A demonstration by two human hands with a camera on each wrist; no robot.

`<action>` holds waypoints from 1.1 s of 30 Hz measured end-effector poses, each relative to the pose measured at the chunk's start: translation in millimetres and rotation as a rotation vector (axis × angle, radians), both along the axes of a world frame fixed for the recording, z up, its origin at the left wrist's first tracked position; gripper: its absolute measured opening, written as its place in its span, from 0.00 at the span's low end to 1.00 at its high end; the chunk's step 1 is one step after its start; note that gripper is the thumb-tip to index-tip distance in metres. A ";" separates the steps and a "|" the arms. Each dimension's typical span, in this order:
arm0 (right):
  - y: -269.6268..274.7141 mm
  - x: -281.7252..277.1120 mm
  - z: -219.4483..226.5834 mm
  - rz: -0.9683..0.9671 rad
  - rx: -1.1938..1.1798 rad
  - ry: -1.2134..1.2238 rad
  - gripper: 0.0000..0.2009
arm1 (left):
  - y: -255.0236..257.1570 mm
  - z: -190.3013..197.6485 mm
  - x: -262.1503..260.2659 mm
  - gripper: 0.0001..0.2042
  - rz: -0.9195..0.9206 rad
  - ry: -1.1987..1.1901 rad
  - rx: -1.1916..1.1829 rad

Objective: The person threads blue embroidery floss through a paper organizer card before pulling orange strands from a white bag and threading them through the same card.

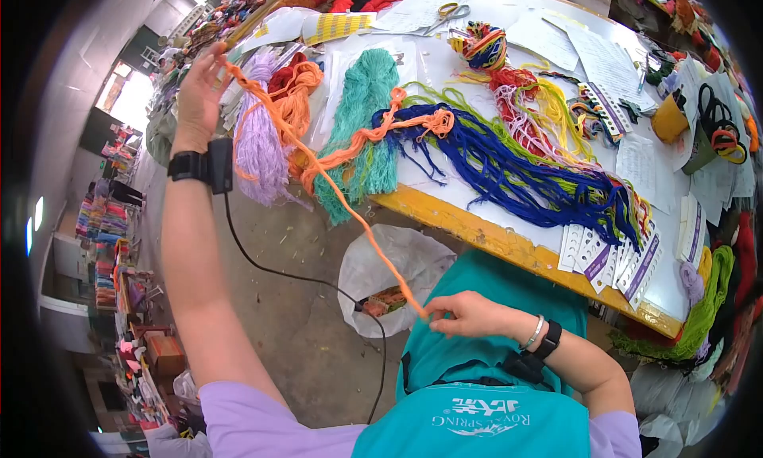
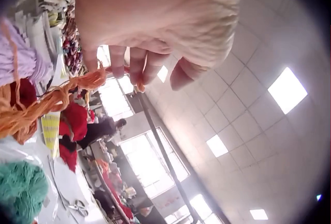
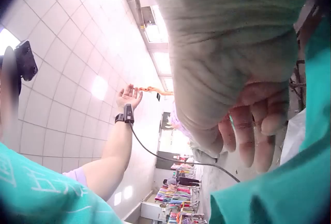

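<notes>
My left hand (image 1: 200, 92) is raised at the table's left end, fingers loosely extended, with orange yarn (image 2: 85, 81) lying across them near the tips in the left wrist view. From there a long orange strand (image 1: 350, 212) slants down to my right hand (image 1: 469, 313), which pinches its lower end with thumb and forefinger over my lap. In the right wrist view the right hand's palm (image 3: 232, 63) hides the pinched end. More of the orange yarn (image 1: 298, 88) lies bundled beside a lilac hank (image 1: 262, 132), and an orange braided length (image 1: 373, 136) crosses the teal hank (image 1: 366, 92).
Blue yarn (image 1: 509, 164) spreads along the table's yellow edge (image 1: 477, 228). Scissors (image 1: 449, 15), papers and purple-edged cards (image 1: 636, 267) lie on the table. A white plastic bag (image 1: 366, 259) stands on the floor below. A black cable (image 1: 270, 267) hangs from my left wrist.
</notes>
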State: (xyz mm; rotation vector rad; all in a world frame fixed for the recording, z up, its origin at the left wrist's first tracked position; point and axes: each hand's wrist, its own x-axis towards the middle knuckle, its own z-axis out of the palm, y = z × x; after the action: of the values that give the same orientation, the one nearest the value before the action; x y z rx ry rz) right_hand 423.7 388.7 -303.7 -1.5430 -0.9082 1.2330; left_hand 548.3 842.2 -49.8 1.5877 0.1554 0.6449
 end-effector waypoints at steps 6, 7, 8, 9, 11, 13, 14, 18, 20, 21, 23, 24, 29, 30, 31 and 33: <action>-3.6 3.8 -7.0 -0.072 0.023 -0.106 0.15 | 2.8 -18.1 -18.9 0.15 -0.161 -0.012 -0.113; -4.3 7.2 -7.1 -0.093 -0.011 -0.117 0.15 | 15.3 -33.4 -31.0 0.17 -0.263 -0.018 -0.129; -7.0 9.5 -10.1 -0.115 -0.025 -0.083 0.14 | 12.3 -45.7 -47.1 0.16 -0.359 -0.025 -0.142; -9.9 11.9 -12.3 -0.132 -0.041 -0.071 0.14 | 2.3 -55.8 -66.6 0.15 -0.455 -0.033 -0.157; -17.2 15.5 -17.1 -0.160 -0.082 -0.045 0.14 | -36.9 -63.0 -107.2 0.14 -0.365 -0.056 -0.192; -23.9 16.2 -31.8 -0.189 -0.068 -0.040 0.13 | -59.8 -60.4 -148.2 0.12 -0.312 -0.087 -0.244; -27.2 17.7 -35.1 -0.194 -0.067 -0.028 0.13 | -68.0 -58.5 -168.0 0.12 -0.305 -0.104 -0.281; -35.9 20.1 -35.3 -0.173 -0.122 0.024 0.12 | -97.6 -62.7 -223.9 0.12 -0.462 -0.117 -0.526; -37.4 16.8 -39.5 -0.208 -0.117 0.085 0.12 | -110.7 -72.3 -234.3 0.12 -0.485 -0.082 -0.520; -37.8 14.8 -41.4 -0.220 -0.113 0.102 0.12 | -117.4 -76.7 -238.4 0.13 -0.497 -0.065 -0.517; -37.6 10.6 -44.2 -0.222 -0.119 0.104 0.12 | -128.7 -89.6 -245.6 0.13 -0.427 -0.037 -0.537; -38.0 8.7 -45.0 -0.226 -0.121 0.103 0.13 | -136.1 -94.5 -245.7 0.13 -0.435 -0.025 -0.527; -41.1 5.9 -45.5 -0.223 -0.135 0.094 0.13 | -154.4 -104.3 -251.7 0.12 -0.499 -0.065 -0.546; -41.6 5.5 -45.6 -0.228 -0.141 0.103 0.13 | -158.5 -105.2 -252.9 0.12 -0.484 -0.074 -0.569; -42.0 4.9 -45.7 -0.233 -0.144 0.107 0.13 | -163.3 -105.2 -253.6 0.11 -0.469 -0.084 -0.591; -42.6 3.2 -46.0 -0.241 -0.150 0.115 0.13 | -166.7 -103.3 -258.4 0.11 -0.474 -0.141 -0.640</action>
State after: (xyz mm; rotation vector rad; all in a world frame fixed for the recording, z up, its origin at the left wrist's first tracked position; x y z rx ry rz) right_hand 426.9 346.1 -349.7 -1.6275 -0.5480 1.2213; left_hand 289.8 675.5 -153.1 0.9070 -0.1136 0.2861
